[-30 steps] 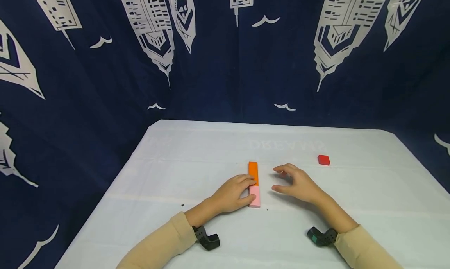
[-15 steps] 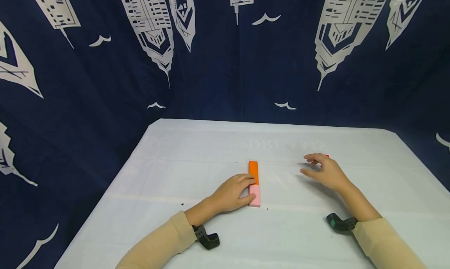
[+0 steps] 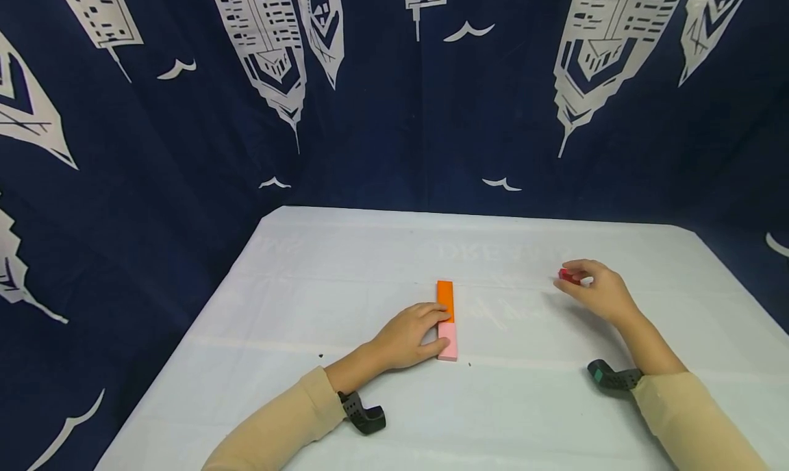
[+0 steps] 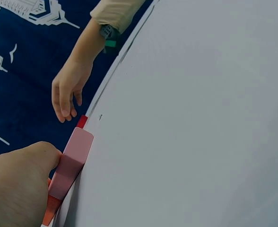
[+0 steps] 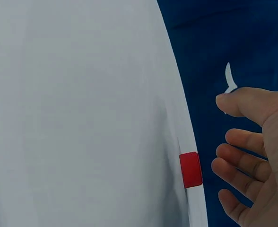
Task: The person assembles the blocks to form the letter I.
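An orange block (image 3: pixel 445 293) and a pink block (image 3: pixel 448 351) lie end to end in a line on the white table. My left hand (image 3: pixel 407 337) rests at their left side, fingers over the orange block and thumb on the pink one. In the left wrist view the thumb lies against the side of the pink block (image 4: pixel 73 158). Toward the back right, my right hand (image 3: pixel 600 293) hovers with fingers and thumb spread around a small red block (image 3: pixel 568 276). The right wrist view shows a gap between its fingertips and the red block (image 5: pixel 191 170).
A white cloth covers the table (image 3: pixel 345 252), whose far edge meets a dark blue curtain (image 3: pixel 394 135) with white building prints. Black wrist devices (image 3: pixel 364 416) sit on both forearms. Tiny dark specks lie near the left forearm and below the pink block.
My right hand has moved right and toward the back, from beside the orange block to around the red block. The left hand and the blocks have stayed in place.
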`<act>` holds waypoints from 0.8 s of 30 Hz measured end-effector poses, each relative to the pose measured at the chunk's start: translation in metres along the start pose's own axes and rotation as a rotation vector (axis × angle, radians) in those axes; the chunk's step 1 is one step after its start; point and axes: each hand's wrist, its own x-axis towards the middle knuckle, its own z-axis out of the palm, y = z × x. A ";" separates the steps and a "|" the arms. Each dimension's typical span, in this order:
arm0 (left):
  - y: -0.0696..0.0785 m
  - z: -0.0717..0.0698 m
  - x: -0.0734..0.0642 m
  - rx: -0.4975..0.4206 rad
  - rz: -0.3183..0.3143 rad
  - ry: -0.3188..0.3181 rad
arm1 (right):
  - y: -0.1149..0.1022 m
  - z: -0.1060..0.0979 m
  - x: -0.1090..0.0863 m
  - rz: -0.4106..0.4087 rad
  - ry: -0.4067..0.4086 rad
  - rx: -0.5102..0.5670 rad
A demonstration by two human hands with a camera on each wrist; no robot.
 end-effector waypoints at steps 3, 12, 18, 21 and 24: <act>0.001 0.000 0.001 -0.006 -0.004 -0.008 | 0.006 0.000 0.002 0.018 0.033 0.013; 0.001 0.001 0.001 -0.019 -0.008 -0.006 | 0.028 0.007 0.009 0.020 0.050 -0.022; 0.001 0.000 0.000 -0.017 -0.002 -0.008 | 0.037 0.013 0.007 0.058 0.049 -0.014; 0.001 -0.001 -0.001 -0.015 -0.006 -0.009 | 0.039 0.016 0.006 0.064 0.075 -0.007; 0.001 -0.001 -0.001 -0.015 -0.012 -0.009 | 0.039 0.017 0.007 0.067 0.092 0.002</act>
